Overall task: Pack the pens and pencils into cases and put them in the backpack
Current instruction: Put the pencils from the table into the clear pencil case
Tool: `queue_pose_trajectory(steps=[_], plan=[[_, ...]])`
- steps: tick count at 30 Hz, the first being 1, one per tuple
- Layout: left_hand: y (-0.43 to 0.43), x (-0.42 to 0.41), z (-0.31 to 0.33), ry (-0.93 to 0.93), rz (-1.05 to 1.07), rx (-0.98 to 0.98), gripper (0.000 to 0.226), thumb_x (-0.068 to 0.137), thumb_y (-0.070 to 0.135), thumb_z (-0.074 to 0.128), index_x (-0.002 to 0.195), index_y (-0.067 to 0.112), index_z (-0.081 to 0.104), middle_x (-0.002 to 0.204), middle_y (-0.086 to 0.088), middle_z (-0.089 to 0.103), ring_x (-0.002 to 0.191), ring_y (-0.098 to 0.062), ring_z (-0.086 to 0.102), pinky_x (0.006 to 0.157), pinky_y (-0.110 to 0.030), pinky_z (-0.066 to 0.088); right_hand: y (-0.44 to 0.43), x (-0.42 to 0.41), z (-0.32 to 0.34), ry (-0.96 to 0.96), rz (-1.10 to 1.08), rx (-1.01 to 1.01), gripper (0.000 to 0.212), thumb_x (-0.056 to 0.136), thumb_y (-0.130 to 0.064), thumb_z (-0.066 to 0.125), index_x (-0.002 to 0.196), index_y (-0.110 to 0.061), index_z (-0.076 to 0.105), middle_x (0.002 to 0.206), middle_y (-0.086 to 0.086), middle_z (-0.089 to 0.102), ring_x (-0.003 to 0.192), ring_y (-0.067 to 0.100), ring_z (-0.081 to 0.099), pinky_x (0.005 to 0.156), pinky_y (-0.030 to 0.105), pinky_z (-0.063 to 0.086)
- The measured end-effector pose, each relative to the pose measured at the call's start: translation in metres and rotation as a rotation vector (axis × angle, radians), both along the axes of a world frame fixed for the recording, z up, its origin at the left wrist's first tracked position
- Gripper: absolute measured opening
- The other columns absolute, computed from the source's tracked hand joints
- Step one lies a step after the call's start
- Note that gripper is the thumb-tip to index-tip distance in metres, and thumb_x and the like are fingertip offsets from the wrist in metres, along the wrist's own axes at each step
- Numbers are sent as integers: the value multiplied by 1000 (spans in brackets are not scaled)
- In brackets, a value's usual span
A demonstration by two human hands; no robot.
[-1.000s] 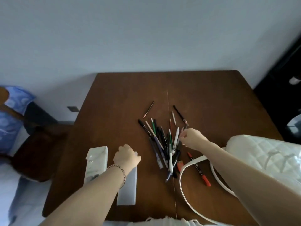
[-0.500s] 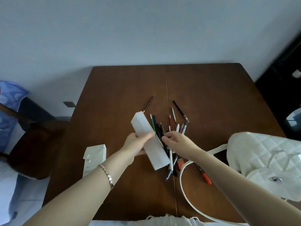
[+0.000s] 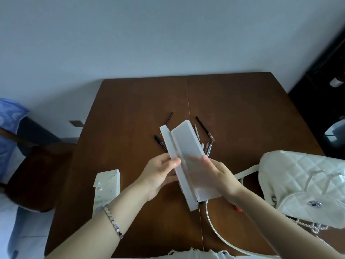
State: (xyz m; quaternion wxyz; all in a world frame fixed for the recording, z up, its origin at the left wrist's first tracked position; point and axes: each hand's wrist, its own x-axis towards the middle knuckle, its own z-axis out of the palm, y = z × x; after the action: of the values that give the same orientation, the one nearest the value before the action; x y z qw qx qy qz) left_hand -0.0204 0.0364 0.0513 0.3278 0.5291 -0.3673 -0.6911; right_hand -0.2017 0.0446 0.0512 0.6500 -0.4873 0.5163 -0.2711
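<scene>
I hold a frosted white plastic pencil case [image 3: 188,156] in the air above the pile of pens and pencils [image 3: 204,136]. My left hand [image 3: 158,174] grips its left half from below. My right hand [image 3: 219,174] holds the right half, and the case is hinged partly apart. The case hides most of the pile; a few pens and pencils show beyond its far end, and a red marker tip [image 3: 238,208] peeks out by my right wrist. A second white case [image 3: 107,187] lies flat at the front left. The white quilted backpack [image 3: 306,186] sits at the right.
The brown wooden table [image 3: 130,113] stands against a pale wall. The backpack's white strap [image 3: 214,225] loops across the table's front edge. A dark chair [image 3: 37,165] with a blue cushion stands at the left. Dark furniture is at the far right.
My left hand picked the case up from the front of the table and lifted it over the pens. My right hand left the pens and took hold of the case, which has come apart.
</scene>
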Motion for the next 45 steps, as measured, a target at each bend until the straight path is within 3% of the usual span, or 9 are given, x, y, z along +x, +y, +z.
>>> queue_pose_trajectory(steps=[4, 9, 14, 20, 25, 28, 33, 40, 45], plan=[[5, 9, -14, 72, -5, 168, 42, 74, 15, 63, 116, 12, 56, 97, -6, 67, 90, -17, 66, 73, -28, 57, -2, -11, -8, 353, 97, -144, 27, 98, -26, 41, 115, -17, 60, 101, 3, 70, 89, 14, 67, 82, 34, 56], [-4, 13, -17, -478, 170, 84, 81, 82, -6, 53, 148, 22, 15, 149, -9, 34, 133, -25, 42, 106, -38, 38, -9, -17, -21, 931, 319, -494, 47, 93, -1, 39, 134, -25, 45, 117, 1, 64, 106, 21, 60, 88, 32, 49], [-15, 15, -2, -489, -322, -213, 74, 81, 12, 58, 145, 27, 25, 150, 3, 34, 138, -13, 33, 113, -35, 31, -25, -23, -34, 985, 407, -1021, 67, 47, 20, 76, 103, -16, 71, 91, 1, 75, 85, 24, 71, 85, 42, 51], [-30, -10, -12, -496, -795, 87, 67, 75, 34, 67, 135, 17, 44, 136, -4, 51, 126, -23, 47, 104, -37, 40, -44, -16, -22, 775, 465, -1174, 36, 65, 1, 79, 95, -18, 71, 112, 6, 69, 120, 31, 55, 102, 55, 30], [-36, -23, -25, -109, -366, 403, 31, 84, 16, 52, 115, 17, 54, 121, -14, 53, 119, -32, 51, 91, -54, 49, -54, -11, -33, 838, -261, -451, 56, 85, -20, 66, 135, -17, 41, 150, 11, 28, 142, 29, 18, 113, 46, 20], [-45, -23, -26, 259, -162, 572, 29, 84, 9, 42, 106, 17, 60, 101, -12, 63, 108, -36, 60, 87, -63, 46, -67, -13, -39, 422, -361, -4, 41, 93, -22, 54, 131, -15, 41, 134, 7, 49, 108, 15, 54, 83, 27, 50], [-72, -25, -24, 464, 93, 624, 53, 62, 10, 52, 115, 16, 58, 117, -23, 57, 111, -45, 55, 93, -64, 44, -95, -5, -70, 369, -336, -28, 21, 98, -26, 41, 95, -14, 59, 84, 0, 65, 79, 20, 62, 57, 23, 47], [-126, -8, -40, 401, 388, 492, 51, 79, 0, 38, 120, 23, 58, 128, -20, 54, 116, -40, 54, 91, -59, 49, -181, 2, -96, 625, -276, -177, 35, 97, -32, 44, 123, -11, 54, 114, 1, 60, 102, 16, 55, 82, 29, 45], [-153, 1, -46, 286, 433, 442, 31, 81, 0, 40, 91, 25, 55, 132, -16, 48, 114, -37, 54, 86, -53, 53, -225, -10, -127, 1024, -70, 15, 49, 91, -12, 51, 136, -9, 31, 134, 14, 44, 122, 30, 44, 94, 41, 46]])
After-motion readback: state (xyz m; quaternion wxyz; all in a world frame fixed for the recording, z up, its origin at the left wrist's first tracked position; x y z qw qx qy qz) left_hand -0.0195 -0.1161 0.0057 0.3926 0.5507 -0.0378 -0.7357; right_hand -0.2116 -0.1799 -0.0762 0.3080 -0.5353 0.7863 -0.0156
